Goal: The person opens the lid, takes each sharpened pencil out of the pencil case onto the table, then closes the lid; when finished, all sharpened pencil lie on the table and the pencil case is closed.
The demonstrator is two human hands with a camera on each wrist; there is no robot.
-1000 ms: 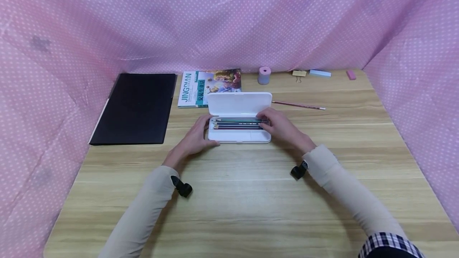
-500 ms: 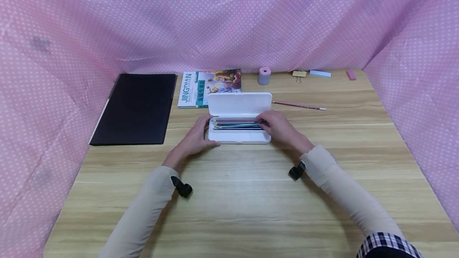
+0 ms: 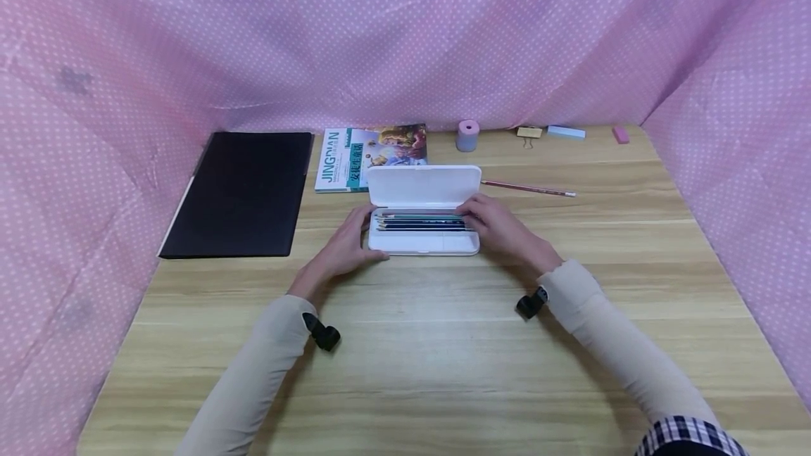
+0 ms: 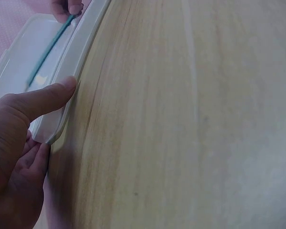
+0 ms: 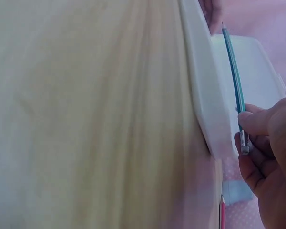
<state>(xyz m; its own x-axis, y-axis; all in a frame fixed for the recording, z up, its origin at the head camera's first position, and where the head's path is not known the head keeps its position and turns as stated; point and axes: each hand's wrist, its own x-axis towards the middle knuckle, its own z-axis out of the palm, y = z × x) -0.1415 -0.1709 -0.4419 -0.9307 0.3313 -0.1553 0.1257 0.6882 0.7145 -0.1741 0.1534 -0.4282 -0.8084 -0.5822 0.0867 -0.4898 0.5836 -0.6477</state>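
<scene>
A white pencil case (image 3: 421, 243) lies on the table with its lid raised toward the back. Several dark pencils (image 3: 415, 226) lie lengthwise inside it. My left hand (image 3: 345, 243) grips the case's left end; the left wrist view shows the thumb over the front edge and fingers around the corner. At the right end, my right hand (image 3: 497, 226) pinches a teal pencil (image 5: 234, 71) near its eraser end between thumb and fingers. That pencil stands above the case in the right wrist view, its point toward the left hand.
Behind the case lies a book (image 3: 342, 160), with a black folder (image 3: 241, 192) to its left. A reddish pencil (image 3: 529, 188) is right of the lid. Along the back are a pink-and-blue cylinder (image 3: 467, 138), a binder clip (image 3: 529, 132), a light-blue bar (image 3: 566, 132) and a pink eraser (image 3: 620, 134).
The teal pencil slanted forward across the dark pencils half a second ago; now it lies straighter, toward the back of the case. My right hand shifted slightly right; my left stayed put.
</scene>
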